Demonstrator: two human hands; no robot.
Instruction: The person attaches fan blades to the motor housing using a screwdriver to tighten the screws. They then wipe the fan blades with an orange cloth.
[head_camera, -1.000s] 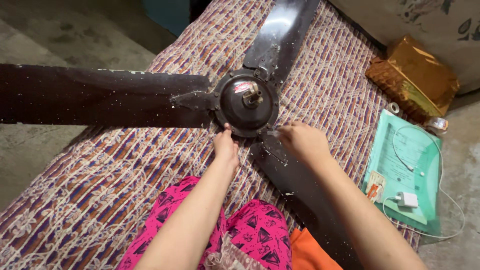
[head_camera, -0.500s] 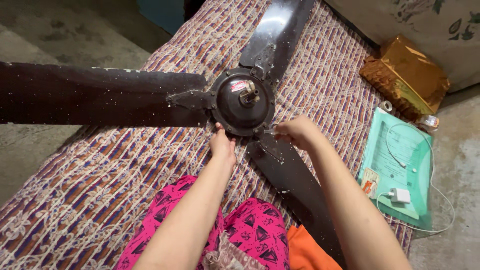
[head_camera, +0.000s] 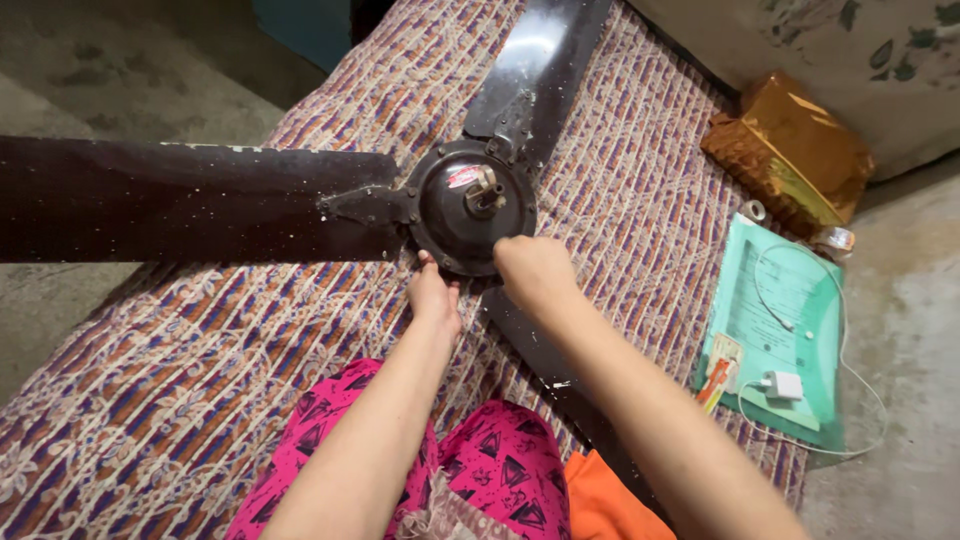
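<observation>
Striped quilted bedding (head_camera: 640, 190) carries a dusty dark-brown ceiling fan (head_camera: 470, 205); left hand (head_camera: 434, 296) presses its hub's near rim, right hand (head_camera: 535, 272) curls there, grip unclear.

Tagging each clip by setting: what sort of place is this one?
Most likely a room in a home, not a workshop. A dark ceiling fan lies on a patterned bed cover, with a green folder and white charger beside it, above a bare floor.
</observation>
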